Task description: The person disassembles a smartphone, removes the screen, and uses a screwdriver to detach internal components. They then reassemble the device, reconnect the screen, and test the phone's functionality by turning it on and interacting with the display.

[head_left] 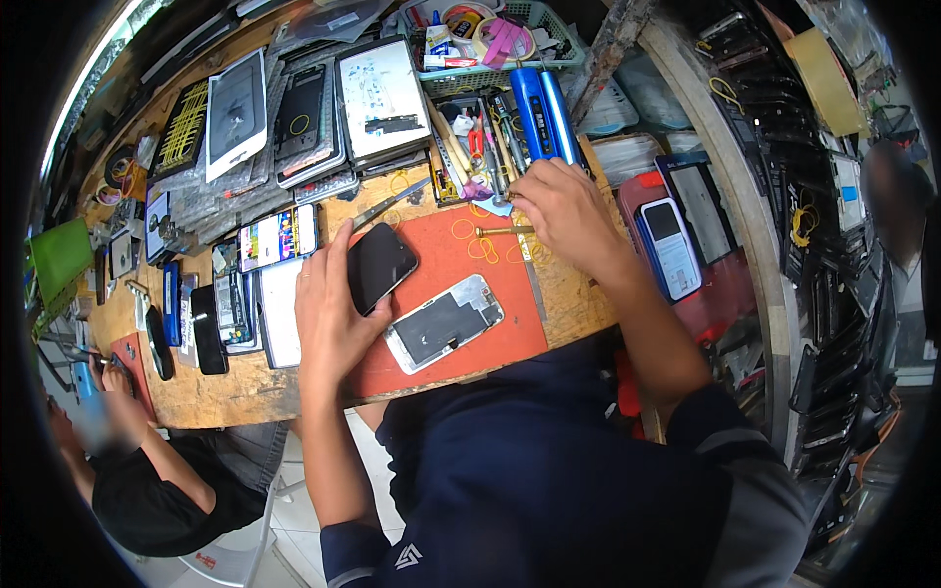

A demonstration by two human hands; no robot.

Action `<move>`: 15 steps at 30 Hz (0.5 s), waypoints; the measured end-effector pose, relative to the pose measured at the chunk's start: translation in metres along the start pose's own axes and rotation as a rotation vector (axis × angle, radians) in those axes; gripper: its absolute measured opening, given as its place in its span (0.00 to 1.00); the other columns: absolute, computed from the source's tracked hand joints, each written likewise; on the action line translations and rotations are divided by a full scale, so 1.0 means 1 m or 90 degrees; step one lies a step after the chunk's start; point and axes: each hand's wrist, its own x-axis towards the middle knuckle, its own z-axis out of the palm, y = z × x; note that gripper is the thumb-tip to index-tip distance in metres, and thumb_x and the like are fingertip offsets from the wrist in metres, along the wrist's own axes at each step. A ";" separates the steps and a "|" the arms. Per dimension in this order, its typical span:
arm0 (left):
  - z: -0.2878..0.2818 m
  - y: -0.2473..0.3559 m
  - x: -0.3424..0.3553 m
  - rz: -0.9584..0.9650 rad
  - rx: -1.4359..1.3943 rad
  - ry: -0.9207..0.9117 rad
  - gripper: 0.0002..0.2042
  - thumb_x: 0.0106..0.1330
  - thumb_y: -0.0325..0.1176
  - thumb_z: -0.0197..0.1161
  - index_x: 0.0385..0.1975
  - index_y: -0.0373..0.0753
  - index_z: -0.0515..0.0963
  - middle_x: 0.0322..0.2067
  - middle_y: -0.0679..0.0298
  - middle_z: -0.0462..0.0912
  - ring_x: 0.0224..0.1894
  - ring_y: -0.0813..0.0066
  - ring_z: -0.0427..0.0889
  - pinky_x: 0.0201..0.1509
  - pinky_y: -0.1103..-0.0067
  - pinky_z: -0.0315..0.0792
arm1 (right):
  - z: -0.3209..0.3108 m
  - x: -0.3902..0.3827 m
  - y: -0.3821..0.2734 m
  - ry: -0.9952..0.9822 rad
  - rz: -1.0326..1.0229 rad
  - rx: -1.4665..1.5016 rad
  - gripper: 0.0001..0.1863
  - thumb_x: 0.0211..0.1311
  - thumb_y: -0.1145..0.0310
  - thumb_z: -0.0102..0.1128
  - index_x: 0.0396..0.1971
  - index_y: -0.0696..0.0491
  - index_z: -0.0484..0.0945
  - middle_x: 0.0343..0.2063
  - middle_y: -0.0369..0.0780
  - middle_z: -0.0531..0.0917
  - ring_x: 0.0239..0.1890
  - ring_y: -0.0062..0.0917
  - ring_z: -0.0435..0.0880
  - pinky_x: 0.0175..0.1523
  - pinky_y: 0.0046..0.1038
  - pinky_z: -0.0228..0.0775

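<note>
The left hand [331, 309] lies on one black phone [380, 267], fingers curled over its left edge and thumb up along the side, holding the glossy, round-cornered slab tilted on the red mat [490, 343]. The right hand [561, 214] is closed in a pinch, fingertips down at the far edge of the mat, among the tools; what it pinches is too small to tell. Just beside its fingertips lies one slim brass-coloured tool [505, 231], and around that about four thin yellow rubber bands [481, 249] in loose loops.

Between the two hands, nearer the person, one opened phone body [444, 322] lies flat on the mat, a silvery metal frame with a dark inside. The mat is one smooth orange-red rectangle on the worn wooden surface [225, 387].

Beyond the right hand stand two blue cylinders [543, 113] side by side, and a clutter of hand tools, one with red handles [475, 143]. Past those, one green mesh basket [545, 46] holds tape rolls. To the right of the right hand lies one white keypad phone [668, 246].

Beyond the left hand, flat screens and panels are stacked overlapping; one has a white frame [235, 113]. One pair of metal tweezers [387, 205] lies just past the black phone.

Far left of the left hand, another person's hands [106, 377] work at the same surface.
</note>
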 end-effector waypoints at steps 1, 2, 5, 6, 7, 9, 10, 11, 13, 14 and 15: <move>0.001 0.002 0.001 -0.006 0.012 -0.004 0.51 0.51 0.29 0.82 0.81 0.41 0.67 0.56 0.48 0.81 0.58 0.45 0.81 0.67 0.58 0.74 | 0.002 -0.003 -0.001 0.029 -0.015 0.012 0.06 0.67 0.73 0.72 0.40 0.55 0.84 0.39 0.41 0.83 0.47 0.40 0.84 0.55 0.43 0.76; 0.002 0.003 0.001 -0.014 0.038 -0.005 0.51 0.51 0.28 0.82 0.81 0.41 0.67 0.56 0.48 0.82 0.59 0.45 0.81 0.67 0.59 0.75 | 0.005 -0.006 -0.005 0.045 -0.021 0.028 0.06 0.67 0.73 0.72 0.39 0.55 0.84 0.39 0.41 0.82 0.48 0.39 0.84 0.54 0.43 0.76; 0.003 0.007 -0.002 0.012 0.048 0.020 0.51 0.50 0.28 0.82 0.81 0.42 0.67 0.58 0.49 0.80 0.59 0.45 0.79 0.67 0.58 0.73 | 0.010 -0.018 -0.018 -0.031 -0.025 0.030 0.06 0.66 0.73 0.73 0.38 0.56 0.85 0.39 0.41 0.82 0.48 0.38 0.84 0.54 0.41 0.77; 0.003 0.008 -0.004 0.025 0.062 0.034 0.51 0.50 0.27 0.82 0.81 0.42 0.67 0.58 0.49 0.80 0.59 0.45 0.79 0.67 0.58 0.73 | 0.010 -0.019 -0.021 -0.077 -0.022 0.023 0.06 0.66 0.73 0.73 0.38 0.56 0.85 0.39 0.41 0.82 0.48 0.38 0.84 0.54 0.41 0.77; 0.004 0.009 -0.005 0.041 0.067 0.045 0.52 0.50 0.27 0.82 0.82 0.43 0.67 0.59 0.50 0.79 0.60 0.46 0.79 0.67 0.57 0.72 | 0.011 -0.019 -0.023 -0.072 -0.034 0.011 0.06 0.66 0.73 0.73 0.38 0.57 0.84 0.39 0.41 0.82 0.48 0.39 0.84 0.54 0.41 0.77; 0.005 0.010 -0.008 0.053 0.091 0.055 0.52 0.50 0.27 0.82 0.82 0.43 0.67 0.59 0.50 0.79 0.60 0.47 0.79 0.67 0.57 0.72 | 0.008 -0.016 -0.025 -0.064 -0.056 -0.018 0.07 0.66 0.73 0.73 0.39 0.58 0.83 0.40 0.41 0.82 0.48 0.39 0.84 0.54 0.41 0.77; 0.005 0.011 -0.009 0.058 0.103 0.060 0.52 0.50 0.27 0.82 0.82 0.43 0.67 0.59 0.50 0.79 0.60 0.47 0.79 0.67 0.57 0.72 | 0.006 -0.014 -0.026 -0.038 -0.047 0.003 0.07 0.67 0.74 0.72 0.40 0.59 0.82 0.40 0.42 0.83 0.46 0.39 0.85 0.53 0.41 0.78; 0.005 0.010 -0.010 0.073 0.106 0.070 0.52 0.51 0.27 0.82 0.82 0.44 0.67 0.59 0.51 0.79 0.60 0.47 0.79 0.67 0.57 0.72 | 0.003 -0.012 -0.026 -0.012 -0.039 0.022 0.08 0.68 0.75 0.71 0.42 0.59 0.81 0.39 0.42 0.83 0.45 0.39 0.86 0.52 0.41 0.79; 0.004 0.008 -0.011 0.086 0.111 0.080 0.53 0.51 0.27 0.83 0.83 0.43 0.66 0.59 0.50 0.79 0.60 0.47 0.79 0.67 0.57 0.72 | -0.001 -0.008 -0.032 0.034 0.026 0.132 0.09 0.70 0.77 0.68 0.45 0.60 0.79 0.38 0.44 0.85 0.41 0.40 0.88 0.48 0.40 0.81; 0.004 0.007 -0.012 0.088 0.116 0.083 0.54 0.51 0.26 0.83 0.83 0.43 0.65 0.59 0.49 0.79 0.60 0.47 0.79 0.67 0.57 0.72 | -0.003 -0.008 -0.036 0.052 0.085 0.221 0.10 0.70 0.78 0.67 0.48 0.60 0.78 0.37 0.45 0.85 0.39 0.40 0.89 0.46 0.40 0.82; 0.003 0.005 -0.011 0.081 0.096 0.082 0.55 0.50 0.26 0.83 0.84 0.43 0.63 0.57 0.49 0.79 0.59 0.46 0.79 0.66 0.57 0.73 | -0.005 -0.009 -0.041 0.068 0.153 0.316 0.11 0.71 0.80 0.65 0.50 0.60 0.76 0.36 0.46 0.86 0.37 0.40 0.90 0.43 0.40 0.82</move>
